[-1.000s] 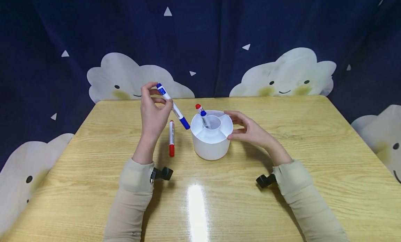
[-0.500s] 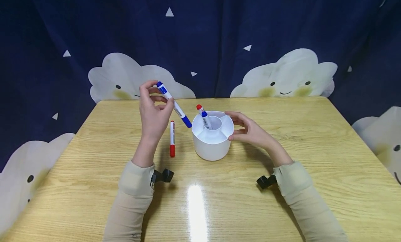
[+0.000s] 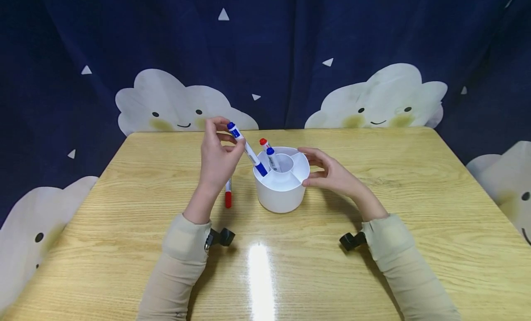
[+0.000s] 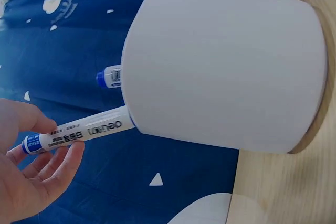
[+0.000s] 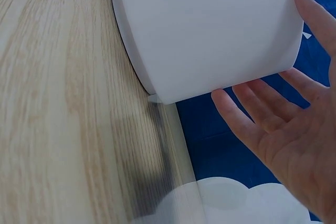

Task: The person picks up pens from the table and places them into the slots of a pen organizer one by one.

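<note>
My left hand (image 3: 220,157) pinches a blue-capped whiteboard marker (image 3: 247,148) between thumb and fingers. The marker slants, its capped lower end inside the left compartment of a white round pen holder (image 3: 280,199). In the left wrist view the marker's lower end (image 4: 113,120) disappears behind the holder's rim. My right hand (image 3: 329,171) holds the holder's right side, thumb near the front and fingers behind. Another blue marker (image 3: 272,158) leans in the centre cup, and a red-capped marker (image 3: 264,144) stands in a compartment behind it.
Left of the holder a red marker (image 3: 228,199) lies on the wooden table (image 3: 315,275), partly hidden by my left hand. A dark blue curtain (image 3: 269,58) with cloud prints hangs behind the table's far edge.
My left hand has moved right and slightly down, bringing the blue marker's lower end from beside the pen holder to inside its left compartment. The right hand has stayed on the holder.
</note>
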Motion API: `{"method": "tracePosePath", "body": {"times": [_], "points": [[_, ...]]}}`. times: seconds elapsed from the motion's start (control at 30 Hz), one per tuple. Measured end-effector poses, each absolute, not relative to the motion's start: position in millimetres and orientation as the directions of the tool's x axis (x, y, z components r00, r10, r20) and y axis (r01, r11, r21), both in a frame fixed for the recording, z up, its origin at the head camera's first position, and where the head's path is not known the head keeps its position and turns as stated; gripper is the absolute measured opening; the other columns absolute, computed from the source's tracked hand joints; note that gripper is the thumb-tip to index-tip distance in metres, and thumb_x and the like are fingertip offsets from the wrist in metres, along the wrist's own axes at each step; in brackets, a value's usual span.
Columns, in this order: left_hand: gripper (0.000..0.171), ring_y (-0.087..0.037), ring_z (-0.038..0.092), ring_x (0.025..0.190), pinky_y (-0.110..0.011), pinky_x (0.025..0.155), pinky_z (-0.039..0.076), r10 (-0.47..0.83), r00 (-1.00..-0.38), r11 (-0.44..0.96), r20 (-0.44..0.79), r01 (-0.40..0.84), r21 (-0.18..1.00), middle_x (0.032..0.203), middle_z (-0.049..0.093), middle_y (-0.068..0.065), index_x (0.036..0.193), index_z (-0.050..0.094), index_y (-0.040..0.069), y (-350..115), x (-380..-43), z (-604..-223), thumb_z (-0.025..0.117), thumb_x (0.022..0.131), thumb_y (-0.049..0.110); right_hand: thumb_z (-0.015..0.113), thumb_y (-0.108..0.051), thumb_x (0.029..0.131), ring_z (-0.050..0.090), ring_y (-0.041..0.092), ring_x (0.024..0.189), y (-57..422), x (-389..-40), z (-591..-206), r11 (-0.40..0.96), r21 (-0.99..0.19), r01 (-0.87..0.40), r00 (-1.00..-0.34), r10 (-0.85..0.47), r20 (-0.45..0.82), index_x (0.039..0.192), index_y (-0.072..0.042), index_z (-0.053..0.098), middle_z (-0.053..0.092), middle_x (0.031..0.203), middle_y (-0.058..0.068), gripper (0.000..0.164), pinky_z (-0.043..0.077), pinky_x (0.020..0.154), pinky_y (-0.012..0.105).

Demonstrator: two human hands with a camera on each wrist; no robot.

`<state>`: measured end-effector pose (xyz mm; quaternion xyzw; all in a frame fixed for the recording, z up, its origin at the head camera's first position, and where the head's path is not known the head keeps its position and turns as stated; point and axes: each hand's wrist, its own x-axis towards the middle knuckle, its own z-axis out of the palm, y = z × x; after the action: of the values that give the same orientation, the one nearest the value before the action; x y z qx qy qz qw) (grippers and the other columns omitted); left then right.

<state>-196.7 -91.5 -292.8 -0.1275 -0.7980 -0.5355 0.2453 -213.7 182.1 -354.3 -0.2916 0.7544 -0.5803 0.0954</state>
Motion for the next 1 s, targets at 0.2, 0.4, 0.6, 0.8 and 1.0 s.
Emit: {"method": "tracePosePath", "body": {"times": [0.2, 0.4, 0.6, 0.8, 1.0], "points": [[0.039, -0.017, 0.057, 0.083, -0.024, 0.065, 0.054, 0.004, -0.865, 0.429, 0.501, 0.454, 0.780, 0.100, 0.050, -0.009, 0.112, 0.039, 0.005, -89.0, -198.0, -296.3, 0.062, 0.080, 0.003, 0.072, -0.008, 0.075, 0.044, 0.025, 0.116, 182.1, -213.8, -353.6, 0.158, -0.937, -0.310, -0.817, -0.549, 0.178, 0.139, -0.005, 0.031, 0.040, 0.133, 0.014, 0.076, 0.050, 0.087, 0.029], [0.034, -0.017, 0.057, 0.084, -0.027, 0.067, 0.054, 0.068, -0.885, 0.439, 0.460, 0.440, 0.783, 0.099, 0.054, -0.009, 0.108, 0.042, 0.006, -87.6, -198.7, -298.0, 0.063, 0.081, 0.004, 0.071, -0.005, 0.076, 0.043, 0.024, 0.116, 181.9, -212.7, -351.6, 0.174, -0.939, -0.297, -0.823, -0.546, 0.159, 0.139, -0.006, 0.031, 0.040, 0.134, 0.013, 0.075, 0.049, 0.088, 0.032], [0.029, -0.018, 0.058, 0.084, -0.029, 0.070, 0.054, 0.171, -0.904, 0.476, 0.392, 0.424, 0.771, 0.097, 0.057, -0.007, 0.106, 0.046, 0.008, -85.2, -199.1, -300.9, 0.063, 0.082, 0.006, 0.071, -0.005, 0.076, 0.044, 0.021, 0.116, 182.0, -212.6, -352.1, 0.178, -0.939, -0.294, -0.824, -0.545, 0.154, 0.139, -0.007, 0.031, 0.041, 0.133, 0.012, 0.075, 0.047, 0.091, 0.037], [0.026, -0.020, 0.059, 0.086, -0.029, 0.073, 0.054, 0.244, -0.914, 0.540, 0.325, 0.407, 0.737, 0.100, 0.057, -0.008, 0.105, 0.048, 0.008, -82.4, -198.2, -303.0, 0.061, 0.083, 0.007, 0.071, -0.005, 0.076, 0.043, 0.021, 0.117, 181.7, -212.6, -351.9, 0.171, -0.940, -0.295, -0.822, -0.547, 0.158, 0.139, -0.008, 0.031, 0.040, 0.134, 0.012, 0.074, 0.047, 0.091, 0.037], [0.022, -0.020, 0.058, 0.088, -0.030, 0.075, 0.053, 0.237, -0.926, 0.554, 0.293, 0.377, 0.742, 0.102, 0.056, -0.007, 0.103, 0.049, 0.009, -82.7, -196.8, -303.0, 0.060, 0.084, 0.009, 0.071, -0.006, 0.076, 0.044, 0.021, 0.117, 181.6, -212.9, -353.8, 0.168, -0.941, -0.295, -0.821, -0.547, 0.160, 0.139, -0.008, 0.031, 0.040, 0.135, 0.012, 0.075, 0.048, 0.089, 0.034]]}}
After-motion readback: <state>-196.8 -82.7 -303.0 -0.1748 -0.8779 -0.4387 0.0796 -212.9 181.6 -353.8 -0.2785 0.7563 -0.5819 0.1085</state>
